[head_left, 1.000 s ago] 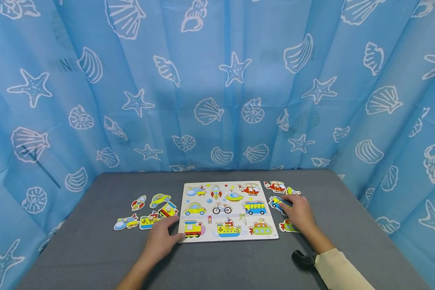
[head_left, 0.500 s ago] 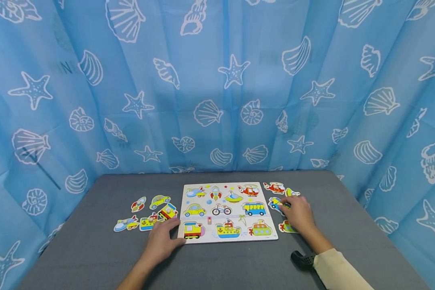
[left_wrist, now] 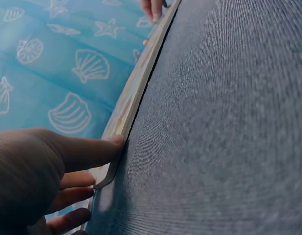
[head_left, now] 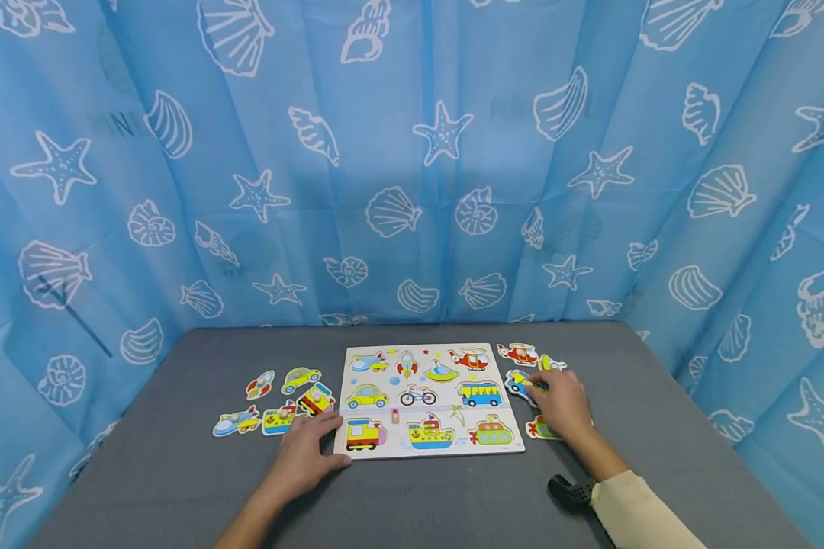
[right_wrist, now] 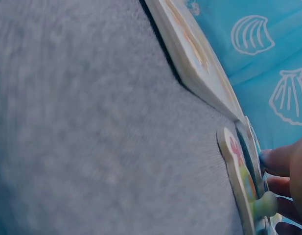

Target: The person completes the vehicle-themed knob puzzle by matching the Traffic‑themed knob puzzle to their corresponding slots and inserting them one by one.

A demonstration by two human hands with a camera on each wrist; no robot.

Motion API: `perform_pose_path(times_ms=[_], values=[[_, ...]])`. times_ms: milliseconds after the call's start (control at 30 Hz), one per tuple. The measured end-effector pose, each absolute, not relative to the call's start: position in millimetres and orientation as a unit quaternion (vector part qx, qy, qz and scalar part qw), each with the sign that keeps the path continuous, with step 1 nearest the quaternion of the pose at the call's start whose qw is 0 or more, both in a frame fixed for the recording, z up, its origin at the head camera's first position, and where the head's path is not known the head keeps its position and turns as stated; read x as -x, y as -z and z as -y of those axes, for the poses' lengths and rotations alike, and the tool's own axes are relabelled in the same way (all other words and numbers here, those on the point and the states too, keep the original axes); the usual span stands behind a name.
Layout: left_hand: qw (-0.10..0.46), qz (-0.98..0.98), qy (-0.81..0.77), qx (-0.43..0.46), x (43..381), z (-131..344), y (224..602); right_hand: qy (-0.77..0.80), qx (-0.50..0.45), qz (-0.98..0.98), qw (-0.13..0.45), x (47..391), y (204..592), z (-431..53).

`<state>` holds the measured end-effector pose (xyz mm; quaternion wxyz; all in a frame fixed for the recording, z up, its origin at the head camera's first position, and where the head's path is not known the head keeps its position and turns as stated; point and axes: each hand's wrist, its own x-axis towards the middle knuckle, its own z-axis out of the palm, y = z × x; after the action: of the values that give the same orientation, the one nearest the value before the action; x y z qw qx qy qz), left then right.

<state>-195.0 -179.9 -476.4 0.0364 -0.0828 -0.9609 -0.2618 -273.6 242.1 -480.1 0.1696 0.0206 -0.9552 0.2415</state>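
A white puzzle board (head_left: 446, 415) with painted vehicles lies mid-table in the head view. At its near left corner is my left hand (head_left: 305, 454), thumb along the front edge and fingers at the left side; the left wrist view shows the thumb (left_wrist: 99, 152) against the board's edge (left_wrist: 136, 105). Right of the board, my right hand (head_left: 561, 400) pinches a blue and yellow bus puzzle piece (head_left: 516, 381), partly hidden by the fingers. In the right wrist view, my right thumb (right_wrist: 278, 160) touches a piece behind the knobbed submarine piece (right_wrist: 246, 183).
Helicopter (head_left: 518, 354) and flying saucer (head_left: 552, 364) pieces lie right of the board. To its left are rocket (head_left: 259, 385), car (head_left: 300, 379), train (head_left: 316, 398), plane (head_left: 236, 421) and ship (head_left: 279, 418) pieces. A blue shell-patterned curtain (head_left: 412, 160) hangs behind the grey table (head_left: 412, 503).
My left thumb has moved from the board's top at the corner down to its front edge. My right hand has shifted slightly left, still at the bus piece.
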Motion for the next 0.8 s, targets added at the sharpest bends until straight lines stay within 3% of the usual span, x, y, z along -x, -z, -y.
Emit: perform_pose_path(times_ms=[800], values=[[0.024,0.967,0.243,0.08,197,181,477,-0.255,-0.087,0.95,0.158,275,478,-214]])
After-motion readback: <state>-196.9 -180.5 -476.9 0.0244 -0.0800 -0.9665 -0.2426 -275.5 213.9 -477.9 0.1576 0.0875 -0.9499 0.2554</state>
